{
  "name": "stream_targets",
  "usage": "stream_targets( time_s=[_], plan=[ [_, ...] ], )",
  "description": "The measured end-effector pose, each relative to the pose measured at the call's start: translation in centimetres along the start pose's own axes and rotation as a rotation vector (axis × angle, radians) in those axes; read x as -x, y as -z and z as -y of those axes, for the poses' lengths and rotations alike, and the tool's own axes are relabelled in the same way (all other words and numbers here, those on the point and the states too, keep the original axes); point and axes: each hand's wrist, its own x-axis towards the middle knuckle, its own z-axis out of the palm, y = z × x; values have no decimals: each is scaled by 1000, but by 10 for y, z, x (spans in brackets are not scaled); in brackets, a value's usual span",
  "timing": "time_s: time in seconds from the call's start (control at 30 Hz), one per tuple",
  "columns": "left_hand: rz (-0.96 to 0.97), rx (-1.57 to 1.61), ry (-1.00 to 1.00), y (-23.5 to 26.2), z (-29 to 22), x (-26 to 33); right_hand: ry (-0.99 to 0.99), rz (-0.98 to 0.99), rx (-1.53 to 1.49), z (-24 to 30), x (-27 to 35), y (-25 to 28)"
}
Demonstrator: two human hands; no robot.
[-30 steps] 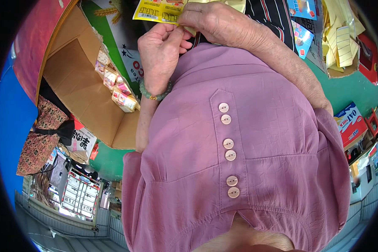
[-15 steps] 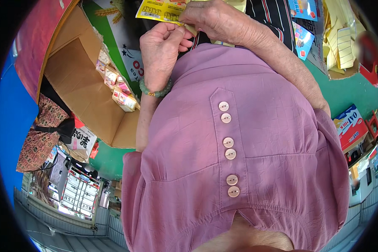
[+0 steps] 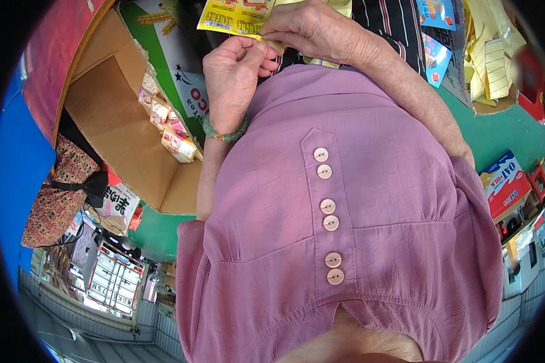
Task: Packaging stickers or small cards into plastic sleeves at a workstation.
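Note:
At the top of the view, my left hand (image 3: 235,78) and my right hand (image 3: 315,31) meet at the lower edge of a yellow printed packaging sheet (image 3: 227,21). My left thumb and forefinger pinch that edge, the other fingers curled in. The right fingertips press together on the same edge, just beside the left thumb. A paler yellow piece shows under my right hand, and the fingers partly hide it. The sheet's upper part runs out of the picture. Green beads circle my left wrist.
An open cardboard box (image 3: 121,127) with several small printed packets (image 3: 169,130) stands at left. Blue printed cards (image 3: 436,59) lie at upper right, beside a box of yellow strips (image 3: 496,69). A red and blue carton (image 3: 505,184) sits farther right on the green floor (image 3: 466,133).
The yellow sheet has tilted and shifted slightly, showing more of its printed face. Both hands keep their pinch at its edge, having moved only a little.

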Motion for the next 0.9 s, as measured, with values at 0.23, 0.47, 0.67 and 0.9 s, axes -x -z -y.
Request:
stream_targets(
  time_s=[0.23, 0.47, 0.67, 0.9],
  plan=[
    [-23, -27, 23, -1, -2, 3, 56, 68, 163, 8, 3, 2],
    [-49, -72, 22, -5, -8, 1, 6, 99, 241, 13, 4, -1],
    [-52, -62, 8, -8, -9, -1, 24, 39, 181, 6, 6, -4],
    [-38, -62, 45, -8, -8, 0, 6, 28, 181, 5, 9, -5]
  ],
)
